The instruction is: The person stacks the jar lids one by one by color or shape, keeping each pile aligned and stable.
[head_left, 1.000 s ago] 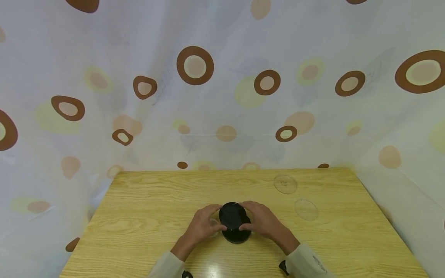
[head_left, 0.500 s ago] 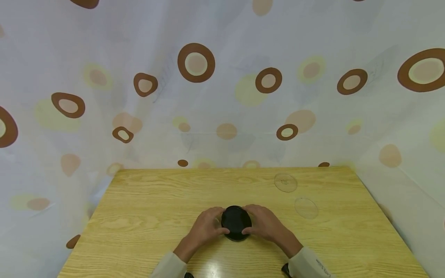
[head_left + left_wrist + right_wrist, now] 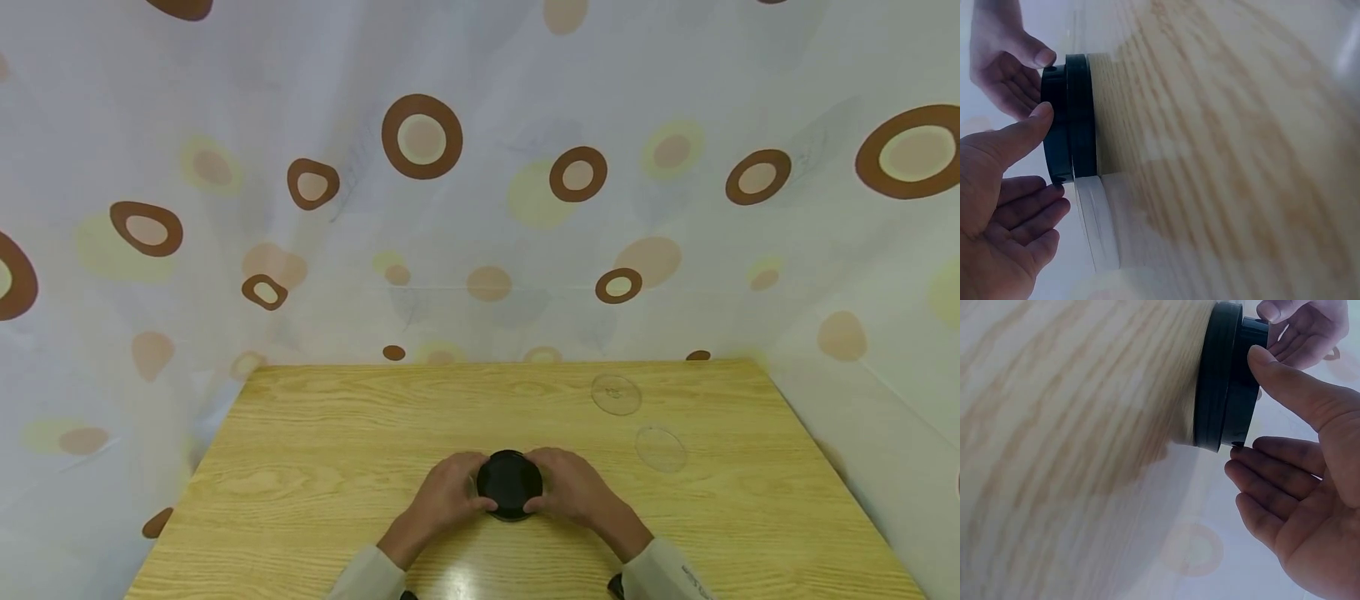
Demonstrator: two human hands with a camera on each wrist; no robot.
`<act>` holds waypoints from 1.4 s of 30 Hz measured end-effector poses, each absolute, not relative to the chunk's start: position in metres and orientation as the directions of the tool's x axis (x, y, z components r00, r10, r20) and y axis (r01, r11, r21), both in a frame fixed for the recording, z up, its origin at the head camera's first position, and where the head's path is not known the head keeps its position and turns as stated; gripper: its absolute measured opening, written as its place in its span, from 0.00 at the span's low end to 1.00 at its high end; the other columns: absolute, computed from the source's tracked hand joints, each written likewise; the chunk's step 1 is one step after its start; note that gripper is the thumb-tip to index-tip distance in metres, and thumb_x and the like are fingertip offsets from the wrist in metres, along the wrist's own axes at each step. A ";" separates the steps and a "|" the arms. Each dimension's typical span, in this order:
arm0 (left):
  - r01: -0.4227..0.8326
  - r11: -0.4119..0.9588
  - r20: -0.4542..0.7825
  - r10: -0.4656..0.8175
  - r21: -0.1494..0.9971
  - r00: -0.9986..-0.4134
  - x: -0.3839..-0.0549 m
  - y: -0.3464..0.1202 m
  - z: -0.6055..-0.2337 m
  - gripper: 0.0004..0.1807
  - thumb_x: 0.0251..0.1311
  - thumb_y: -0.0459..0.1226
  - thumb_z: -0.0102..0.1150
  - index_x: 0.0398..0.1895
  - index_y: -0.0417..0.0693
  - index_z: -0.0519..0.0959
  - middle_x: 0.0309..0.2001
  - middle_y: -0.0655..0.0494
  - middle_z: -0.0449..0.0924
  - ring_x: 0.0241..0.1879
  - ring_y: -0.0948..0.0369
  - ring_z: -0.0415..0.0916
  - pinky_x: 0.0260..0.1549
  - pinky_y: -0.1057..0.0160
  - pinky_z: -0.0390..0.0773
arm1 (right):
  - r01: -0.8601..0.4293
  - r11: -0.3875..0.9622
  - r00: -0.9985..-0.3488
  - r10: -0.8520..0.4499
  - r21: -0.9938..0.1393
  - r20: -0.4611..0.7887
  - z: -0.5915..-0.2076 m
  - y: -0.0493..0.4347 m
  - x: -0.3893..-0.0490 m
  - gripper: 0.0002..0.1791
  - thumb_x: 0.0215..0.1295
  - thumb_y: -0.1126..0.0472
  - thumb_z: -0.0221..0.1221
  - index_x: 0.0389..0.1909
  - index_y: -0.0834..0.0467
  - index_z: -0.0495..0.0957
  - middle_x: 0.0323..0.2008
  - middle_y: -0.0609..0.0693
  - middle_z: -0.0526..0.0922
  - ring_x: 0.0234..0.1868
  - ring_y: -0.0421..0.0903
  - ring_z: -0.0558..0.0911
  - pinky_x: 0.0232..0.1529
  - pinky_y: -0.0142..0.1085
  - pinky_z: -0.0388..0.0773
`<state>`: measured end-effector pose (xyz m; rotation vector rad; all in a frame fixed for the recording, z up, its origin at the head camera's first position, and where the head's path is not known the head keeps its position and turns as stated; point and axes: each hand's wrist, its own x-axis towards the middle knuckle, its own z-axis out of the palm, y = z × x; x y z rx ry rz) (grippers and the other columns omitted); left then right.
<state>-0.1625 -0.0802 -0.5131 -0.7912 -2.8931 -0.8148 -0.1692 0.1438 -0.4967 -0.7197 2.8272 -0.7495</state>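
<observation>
A round black upper piece (image 3: 1244,394) sits flat on a slightly wider round black base (image 3: 1214,381), together a low two-tiered stack on the wooden table. From the left, my left hand (image 3: 447,492) holds the upper piece's rim between thumb and fingertips. My right hand (image 3: 573,487) holds the rim the same way from the right. In the left wrist view, the left thumb and fingertips touch opposite sides of the upper piece (image 3: 1057,125). Beside the stack, close to my left hand, lies a clear round disc (image 3: 1099,222). What the stack contains is hidden.
Two clear round discs lie on the wooden table (image 3: 337,433) to the right: a farther disc (image 3: 617,395) with faint marking, and a nearer disc (image 3: 661,449). A patterned curtain (image 3: 480,208) hangs behind the table and along both sides.
The black upper piece was offset toward the far side of the base, with the base showing below it; both hands have brought it down nearer, and it now covers the base.
</observation>
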 end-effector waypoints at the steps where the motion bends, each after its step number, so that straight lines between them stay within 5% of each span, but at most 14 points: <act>1: 0.481 0.736 0.160 0.466 0.476 -0.870 -0.162 -0.080 -0.514 0.32 0.44 0.45 0.75 0.53 0.39 0.77 0.53 0.47 0.80 0.53 0.51 0.77 0.52 0.53 0.77 | -0.417 0.766 -0.877 -0.480 -0.489 -0.004 -0.497 0.144 -0.169 0.38 0.44 0.52 0.74 0.56 0.63 0.75 0.55 0.58 0.79 0.56 0.57 0.78 0.55 0.52 0.75; 42: 0.457 0.754 0.098 0.470 0.472 -0.877 -0.164 -0.073 -0.508 0.35 0.46 0.48 0.73 0.57 0.43 0.76 0.56 0.49 0.79 0.56 0.53 0.76 0.55 0.53 0.76 | -0.381 0.815 -0.897 -0.441 -0.437 -0.040 -0.488 0.157 -0.161 0.38 0.43 0.49 0.74 0.56 0.64 0.75 0.55 0.58 0.79 0.56 0.58 0.78 0.56 0.52 0.75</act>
